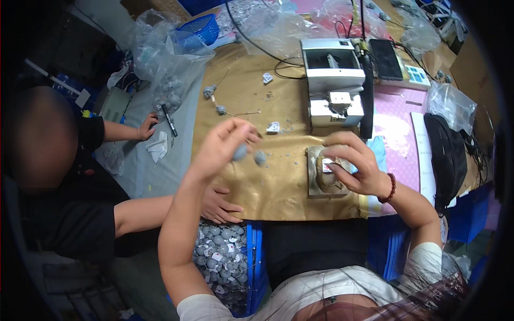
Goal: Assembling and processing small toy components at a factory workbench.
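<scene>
My left hand [227,143] is raised over the gold-brown table cover, fingers closed in a pinch. Just under it hang two blurred grey ball-shaped parts [259,157], which it seems to hold; any wire between them is too smeared to see. My right hand [360,163], with a dark red bead bracelet, is bent over a square block [317,184] with a rounded top. Between its thumb and fingertips shows a small white label [327,165] with a red mark.
Behind the block stands a grey-white machine [334,77]. Two wired grey balls [220,109] and white scraps [273,127] lie farther off. A blue bin [254,267] of grey balls [219,257] sits below the table edge. At left, a co-worker's hand [218,206] rests near my left forearm.
</scene>
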The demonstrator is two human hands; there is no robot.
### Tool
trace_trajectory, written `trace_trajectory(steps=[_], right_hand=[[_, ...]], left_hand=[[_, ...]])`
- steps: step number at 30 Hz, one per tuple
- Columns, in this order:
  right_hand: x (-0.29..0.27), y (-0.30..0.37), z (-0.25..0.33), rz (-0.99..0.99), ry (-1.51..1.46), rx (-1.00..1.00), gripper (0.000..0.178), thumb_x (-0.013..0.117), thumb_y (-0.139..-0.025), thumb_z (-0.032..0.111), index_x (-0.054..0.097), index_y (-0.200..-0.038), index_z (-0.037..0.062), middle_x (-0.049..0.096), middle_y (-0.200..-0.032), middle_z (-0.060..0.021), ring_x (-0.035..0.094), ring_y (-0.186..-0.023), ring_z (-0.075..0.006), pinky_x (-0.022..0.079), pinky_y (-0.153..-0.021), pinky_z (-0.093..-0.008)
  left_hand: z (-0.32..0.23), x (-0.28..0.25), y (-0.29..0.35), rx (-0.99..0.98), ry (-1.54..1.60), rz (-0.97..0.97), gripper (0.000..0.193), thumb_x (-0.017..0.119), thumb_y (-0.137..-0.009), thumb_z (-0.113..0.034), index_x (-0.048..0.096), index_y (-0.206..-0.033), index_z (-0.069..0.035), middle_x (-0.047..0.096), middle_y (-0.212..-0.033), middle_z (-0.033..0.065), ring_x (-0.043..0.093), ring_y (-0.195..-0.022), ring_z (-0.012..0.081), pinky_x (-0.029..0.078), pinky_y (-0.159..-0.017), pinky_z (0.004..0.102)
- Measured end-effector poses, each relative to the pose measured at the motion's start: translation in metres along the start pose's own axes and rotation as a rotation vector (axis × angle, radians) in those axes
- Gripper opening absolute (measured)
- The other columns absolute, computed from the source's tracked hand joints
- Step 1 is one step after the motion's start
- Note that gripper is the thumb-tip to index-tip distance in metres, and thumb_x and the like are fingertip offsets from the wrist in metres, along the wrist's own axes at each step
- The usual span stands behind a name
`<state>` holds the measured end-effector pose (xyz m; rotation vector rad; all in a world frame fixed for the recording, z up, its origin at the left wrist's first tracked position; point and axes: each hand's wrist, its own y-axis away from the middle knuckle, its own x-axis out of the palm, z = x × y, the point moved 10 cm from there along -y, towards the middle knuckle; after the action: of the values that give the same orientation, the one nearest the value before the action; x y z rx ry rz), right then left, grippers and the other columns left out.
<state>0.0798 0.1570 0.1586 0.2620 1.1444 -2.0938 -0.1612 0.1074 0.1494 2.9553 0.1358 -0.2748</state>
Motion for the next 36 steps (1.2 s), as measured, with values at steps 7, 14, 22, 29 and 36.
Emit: trace_trajectory(steps=[7, 14, 22, 29, 36], right_hand=[[0.049, 0.02, -0.028, 0.2, -0.95, 0.684, 0.04, 0.066, -0.096, 0.01, 0.055, -0.133, -0.0019, 0.071, -0.101, -0.0056, 0.069, -0.086, -0.0131, 0.056, -0.077, -0.0271], [0.03, 0.066, -0.054, 0.279, -0.425, 0.724, 0.014, 0.065, -0.095, 0.007, 0.07, -0.106, 0.0006, 0.071, -0.088, -0.0062, 0.068, -0.076, -0.017, 0.055, -0.068, -0.0309], [0.043, 0.069, -0.046, 0.311, 0.351, 0.1, 0.029, 0.071, -0.074, 0.011, 0.07, -0.102, 0.0061, 0.063, -0.092, -0.0072, 0.064, -0.079, -0.0247, 0.054, -0.062, -0.0364], [0.057, 0.062, -0.052, 0.393, 0.469, -0.005, 0.033, 0.067, -0.073, 0.016, 0.067, -0.104, 0.0055, 0.058, -0.093, -0.0062, 0.059, -0.081, -0.0221, 0.052, -0.064, -0.0326], [0.07, 0.061, -0.046, 0.616, 0.57, -0.003, 0.039, 0.063, -0.076, 0.016, 0.066, -0.11, -0.0004, 0.057, -0.102, -0.0076, 0.057, -0.093, -0.0215, 0.05, -0.073, -0.032]], left_hand=[[0.015, 0.115, 0.037, -0.049, 0.596, 0.214, 0.033, 0.063, -0.1, -0.022, 0.052, -0.125, -0.005, 0.062, -0.116, 0.0088, 0.062, -0.092, 0.0121, 0.051, -0.078, 0.0268], [0.1, 0.151, 0.046, -0.115, 0.373, -0.01, 0.037, 0.068, -0.094, -0.009, 0.048, -0.124, -0.003, 0.057, -0.119, 0.0091, 0.062, -0.093, 0.0136, 0.051, -0.076, 0.0267], [0.077, 0.163, 0.037, 0.276, -0.37, -0.143, 0.033, 0.075, -0.079, -0.007, 0.06, -0.109, -0.002, 0.063, -0.105, 0.0146, 0.058, -0.098, 0.0335, 0.047, -0.088, 0.0413], [0.088, 0.158, 0.02, 0.266, -0.36, -0.135, 0.032, 0.075, -0.079, -0.006, 0.061, -0.107, -0.003, 0.064, -0.104, 0.014, 0.058, -0.098, 0.0333, 0.047, -0.087, 0.0411], [0.093, 0.151, 0.016, 0.235, -0.32, -0.14, 0.031, 0.072, -0.08, -0.004, 0.061, -0.108, -0.002, 0.062, -0.106, 0.0143, 0.057, -0.101, 0.0343, 0.047, -0.089, 0.0406]])
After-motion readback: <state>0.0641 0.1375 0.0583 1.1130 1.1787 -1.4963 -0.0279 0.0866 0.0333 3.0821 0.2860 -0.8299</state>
